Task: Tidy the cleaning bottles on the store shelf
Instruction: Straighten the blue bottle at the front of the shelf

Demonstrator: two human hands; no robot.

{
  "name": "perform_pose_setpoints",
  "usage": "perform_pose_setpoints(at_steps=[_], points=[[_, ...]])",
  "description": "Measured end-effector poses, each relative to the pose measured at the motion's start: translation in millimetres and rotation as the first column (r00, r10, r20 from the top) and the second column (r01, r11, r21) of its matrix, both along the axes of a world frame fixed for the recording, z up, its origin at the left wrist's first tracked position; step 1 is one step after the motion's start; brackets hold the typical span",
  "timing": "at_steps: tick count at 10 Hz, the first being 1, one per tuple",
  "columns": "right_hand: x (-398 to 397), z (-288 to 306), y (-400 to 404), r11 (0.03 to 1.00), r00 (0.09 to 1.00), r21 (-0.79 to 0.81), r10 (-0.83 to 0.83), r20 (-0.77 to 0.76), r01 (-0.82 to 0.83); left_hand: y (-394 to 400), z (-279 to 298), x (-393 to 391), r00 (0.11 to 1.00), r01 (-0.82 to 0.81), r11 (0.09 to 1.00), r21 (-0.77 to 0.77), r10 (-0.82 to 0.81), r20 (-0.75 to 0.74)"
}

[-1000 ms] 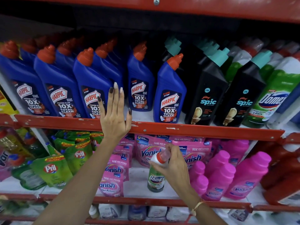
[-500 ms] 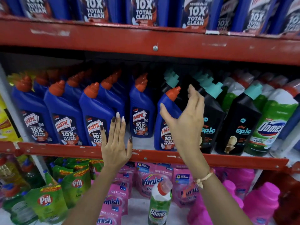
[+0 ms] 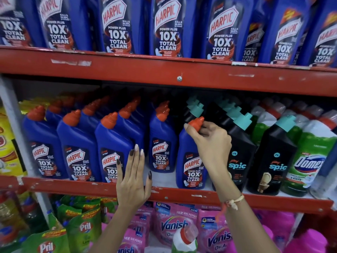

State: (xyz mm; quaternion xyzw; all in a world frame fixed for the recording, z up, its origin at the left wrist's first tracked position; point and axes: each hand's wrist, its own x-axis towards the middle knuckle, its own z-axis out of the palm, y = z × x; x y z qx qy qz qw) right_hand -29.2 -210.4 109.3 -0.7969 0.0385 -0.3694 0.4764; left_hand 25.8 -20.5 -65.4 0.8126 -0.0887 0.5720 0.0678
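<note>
Blue Harpic bottles with orange caps stand in rows on the middle shelf. One blue Harpic bottle point(image 3: 189, 161) stands at the front, right next to the black Spic bottles point(image 3: 240, 154). My right hand point(image 3: 209, 141) grips its orange cap and neck from the right. My left hand point(image 3: 133, 179) lies flat, fingers spread, on the red front rail of the middle shelf point(image 3: 73, 187), empty, its fingertips against another Harpic bottle point(image 3: 113, 152). A small green Domex bottle point(image 3: 185, 240) stands on the lower shelf among the pink pouches.
Large Harpic bottles point(image 3: 164, 28) fill the top shelf. Green Domex bottles point(image 3: 310, 157) stand right of the Spic bottles. There is a gap on the shelf floor point(image 3: 162, 178) between my hands. Below sit Pril pouches point(image 3: 83, 229), Vanish pouches point(image 3: 175, 223) and pink bottles point(image 3: 313, 240).
My right hand left the small Domex bottle on the lower shelf, rose to the middle shelf and closed on the Harpic bottle's cap. The view tilted upward. My left hand stayed on the rail.
</note>
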Motion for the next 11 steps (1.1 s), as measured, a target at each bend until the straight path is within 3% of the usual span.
perform_pose_setpoints(at_steps=[4, 11], points=[[17.6, 7.6, 48.9, 0.982, 0.988, 0.108, 0.152, 0.011, -0.152, 0.2, 1.0, -0.6, 0.999, 0.036, 0.999, -0.020, -0.036, 0.006], [29.3, 3.8, 56.7, 0.966, 0.967, 0.056, 0.248, 0.060, -0.251, -1.7, 3.0, -1.8, 1.000, 0.008, 0.999, -0.031, -0.008, 0.010]])
